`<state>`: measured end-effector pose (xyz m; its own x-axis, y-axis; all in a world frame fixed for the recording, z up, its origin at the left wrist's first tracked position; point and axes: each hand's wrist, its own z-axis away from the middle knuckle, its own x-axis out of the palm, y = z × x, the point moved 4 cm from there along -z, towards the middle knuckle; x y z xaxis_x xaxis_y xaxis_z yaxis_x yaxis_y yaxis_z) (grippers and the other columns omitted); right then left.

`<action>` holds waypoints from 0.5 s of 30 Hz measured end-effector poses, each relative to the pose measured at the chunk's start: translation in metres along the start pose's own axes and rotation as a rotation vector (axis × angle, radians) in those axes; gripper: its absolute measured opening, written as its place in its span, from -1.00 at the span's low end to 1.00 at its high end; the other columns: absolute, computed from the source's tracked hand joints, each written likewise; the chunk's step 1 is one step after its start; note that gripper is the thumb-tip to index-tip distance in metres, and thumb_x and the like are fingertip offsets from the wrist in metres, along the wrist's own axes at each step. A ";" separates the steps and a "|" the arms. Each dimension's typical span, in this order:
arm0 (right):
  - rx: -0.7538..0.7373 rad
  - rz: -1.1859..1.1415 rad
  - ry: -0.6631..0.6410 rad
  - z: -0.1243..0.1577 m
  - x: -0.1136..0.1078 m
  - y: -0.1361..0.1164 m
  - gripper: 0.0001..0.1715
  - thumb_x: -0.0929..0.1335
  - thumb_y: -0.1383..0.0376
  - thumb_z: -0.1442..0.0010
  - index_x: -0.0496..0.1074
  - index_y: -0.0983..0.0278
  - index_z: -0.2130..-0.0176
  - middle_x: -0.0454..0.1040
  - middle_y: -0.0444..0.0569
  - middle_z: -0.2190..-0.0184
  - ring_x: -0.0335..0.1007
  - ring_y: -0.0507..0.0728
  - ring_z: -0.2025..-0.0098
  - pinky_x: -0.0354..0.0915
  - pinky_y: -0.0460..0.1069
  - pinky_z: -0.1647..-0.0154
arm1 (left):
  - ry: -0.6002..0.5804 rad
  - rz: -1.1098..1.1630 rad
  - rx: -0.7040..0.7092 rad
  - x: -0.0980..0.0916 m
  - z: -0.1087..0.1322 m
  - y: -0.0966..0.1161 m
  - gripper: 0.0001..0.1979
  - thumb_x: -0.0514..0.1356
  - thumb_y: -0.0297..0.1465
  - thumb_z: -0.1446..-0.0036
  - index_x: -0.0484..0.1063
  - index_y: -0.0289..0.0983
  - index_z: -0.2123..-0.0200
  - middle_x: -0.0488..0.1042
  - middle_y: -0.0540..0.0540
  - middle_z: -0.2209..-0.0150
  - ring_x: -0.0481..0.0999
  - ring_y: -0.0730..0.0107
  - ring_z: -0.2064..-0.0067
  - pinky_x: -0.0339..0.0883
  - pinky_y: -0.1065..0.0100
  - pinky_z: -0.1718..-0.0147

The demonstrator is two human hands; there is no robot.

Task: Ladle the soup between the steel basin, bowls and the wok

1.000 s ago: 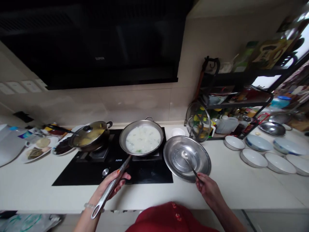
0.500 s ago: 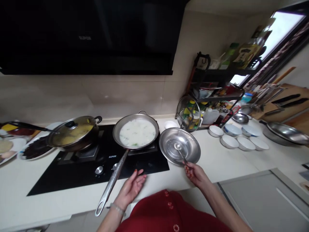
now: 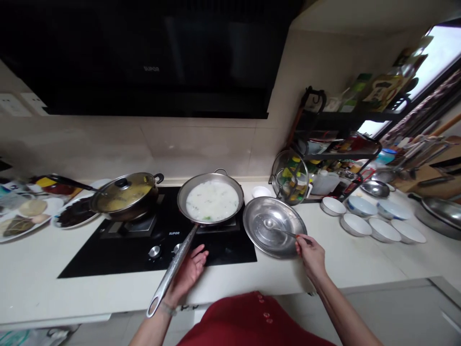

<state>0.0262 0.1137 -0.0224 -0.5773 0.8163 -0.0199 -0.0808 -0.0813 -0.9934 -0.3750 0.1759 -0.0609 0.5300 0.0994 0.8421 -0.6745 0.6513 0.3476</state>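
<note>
A long-handled metal wok [image 3: 182, 204] with milky white soup [image 3: 212, 201] and bits of green stands on the right burner. Its silver handle [image 3: 175, 266] slants down toward me. Close beside and partly behind this handle is my left hand [image 3: 190, 270], palm up, fingers apart, holding nothing. My right hand [image 3: 311, 254] grips a spoon [image 3: 288, 233] by the handle end. The spoon's head reaches over the middle of a shallow steel basin [image 3: 254, 235], which stands on the counter right of the hob. Whether the spoon touches the basin, I cannot tell.
On the left burner sits a lidded pan [image 3: 124, 197] with yellowish food. Plates of food [image 3: 59, 226] stand farther left. Several white bowls [image 3: 356, 225] group to the right, before a condiment rack [image 3: 338, 156]. A glass lid [image 3: 290, 178] leans there. The range hood [image 3: 151, 91] hangs above.
My left hand has moved left, in toward the wok handle. My right hand has swung right with the spoon, which now lies more sideways across the basin. The view has shifted slightly.
</note>
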 end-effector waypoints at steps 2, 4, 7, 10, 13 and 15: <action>-0.053 0.094 0.016 -0.009 0.004 0.002 -0.63 0.43 0.18 0.24 0.45 0.32 0.38 0.32 -0.21 0.76 0.16 0.03 0.70 0.08 -0.08 0.68 | -0.015 -0.054 0.006 0.002 0.012 0.020 -0.49 0.03 -0.19 -0.26 0.22 -0.44 -0.13 0.54 -0.39 0.14 0.59 0.19 0.18 0.49 0.33 0.30; -0.088 0.181 -0.010 -0.016 0.008 0.004 -0.65 0.39 0.16 0.19 0.47 0.32 0.38 0.28 -0.21 0.79 0.14 0.05 0.71 0.07 -0.05 0.68 | -0.019 -0.120 -0.023 0.010 0.021 0.031 -0.49 0.03 -0.20 -0.26 0.20 -0.42 -0.16 0.54 -0.37 0.13 0.60 0.20 0.22 0.50 0.34 0.35; -0.123 0.260 -0.132 -0.018 0.015 0.002 -0.61 0.34 0.14 0.13 0.50 0.34 0.33 0.35 -0.14 0.74 0.21 0.09 0.68 0.14 -0.03 0.64 | -0.009 -0.148 -0.040 0.022 0.026 0.038 -0.52 0.02 -0.28 -0.28 0.15 -0.41 -0.19 0.52 -0.35 0.14 0.58 0.30 0.30 0.47 0.44 0.48; -0.196 0.360 -0.206 -0.015 0.016 -0.009 -0.60 0.33 0.15 0.10 0.52 0.34 0.31 0.47 -0.04 0.63 0.33 0.13 0.59 0.23 -0.01 0.53 | -0.012 -0.066 -0.037 0.028 0.025 0.040 -0.57 -0.04 -0.43 -0.30 0.12 -0.47 -0.19 0.49 -0.26 0.27 0.45 0.56 0.49 0.26 0.65 0.69; -0.247 0.326 -0.176 -0.011 0.017 -0.030 -0.56 0.33 0.15 0.07 0.52 0.37 0.23 0.48 -0.02 0.59 0.34 0.13 0.56 0.25 -0.01 0.51 | -0.024 -0.002 -0.058 0.030 0.022 0.039 -0.60 -0.06 -0.49 -0.28 0.14 -0.51 -0.16 0.39 -0.13 0.39 0.26 0.69 0.62 0.08 0.71 0.78; -0.258 0.194 -0.151 -0.005 0.023 -0.048 -0.50 0.34 0.12 0.01 0.49 0.39 0.14 0.47 -0.03 0.57 0.30 0.09 0.59 0.24 -0.02 0.56 | -0.019 0.010 -0.082 0.029 0.021 0.038 -0.61 -0.03 -0.48 -0.27 0.18 -0.50 -0.13 0.33 -0.08 0.42 0.21 0.71 0.63 0.05 0.71 0.80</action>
<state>0.0212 0.1391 0.0242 -0.6773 0.7042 -0.2130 0.2387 -0.0635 -0.9690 -0.3962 0.1879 -0.0145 0.5137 0.0925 0.8530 -0.6345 0.7101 0.3051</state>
